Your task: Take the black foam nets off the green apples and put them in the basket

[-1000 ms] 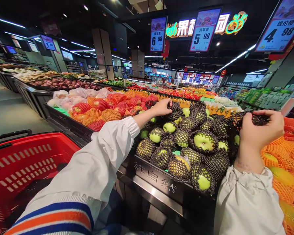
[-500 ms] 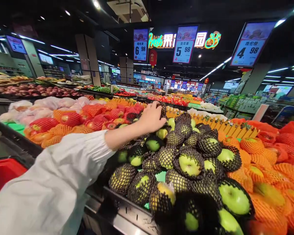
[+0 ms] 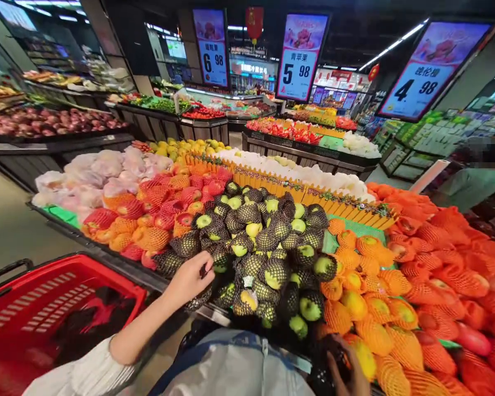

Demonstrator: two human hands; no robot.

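Green apples (image 3: 268, 236): heaped in black nets (image 3: 256, 264), mid-display, between red-and-orange-netted fruit (image 3: 152, 242) on one side and orange-netted fruit (image 3: 371, 308) on the other
Left hand (image 3: 191, 279): fingers curled, placed at the pile's near left edge; a dark bit is seen at the fingertips, but whether it is gripped cannot be told
Right hand (image 3: 356, 367): blurred and shadowed at the bottom, fingers bent about something dark; its grip cannot be told, nor can the item be identified
Front edge (image 3: 214, 314): apples are stacked close to it; if a low one is pulled or knocked, those above could be set rolling and dropped to the floor
Netting: fingers could be snagged in a neighbour's mesh and a second apple dragged along
Right side: orange-netted fruit could be nudged by the right hand, since little room is left there
Red basket (image 3: 66, 308): set near the left forearm; its rim could be bumped by a low elbow
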